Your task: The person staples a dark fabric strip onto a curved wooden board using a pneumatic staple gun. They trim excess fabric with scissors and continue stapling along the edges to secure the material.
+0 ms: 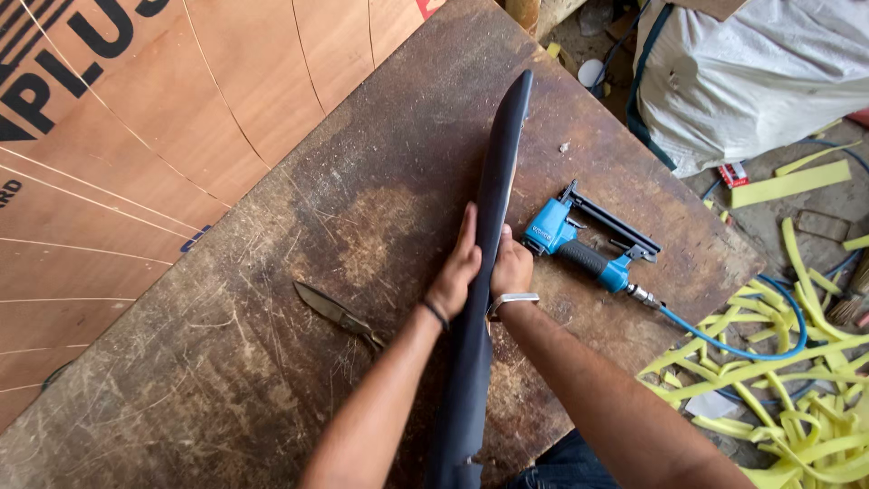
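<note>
I am pressing left hand (455,272) and right hand (511,269) flat against an upright dark panel (493,208), fingers together clasping it, stapler (584,249) lying right, shears (337,314) left on bench (226,362)

Your scarred, dusty wooden workbench (272,362) carried a blue pneumatic stapler (588,249) on its right side, shears (339,315) left of centre, and the long dark upholstered panel (493,208) standing on edge.

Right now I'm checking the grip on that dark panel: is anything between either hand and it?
Nothing visible. The left hand and the right hand press straight on opposite faces of the dark upholstered panel, which is held on edge. The blue staple gun and the shears lie apart on the worktable.
</note>
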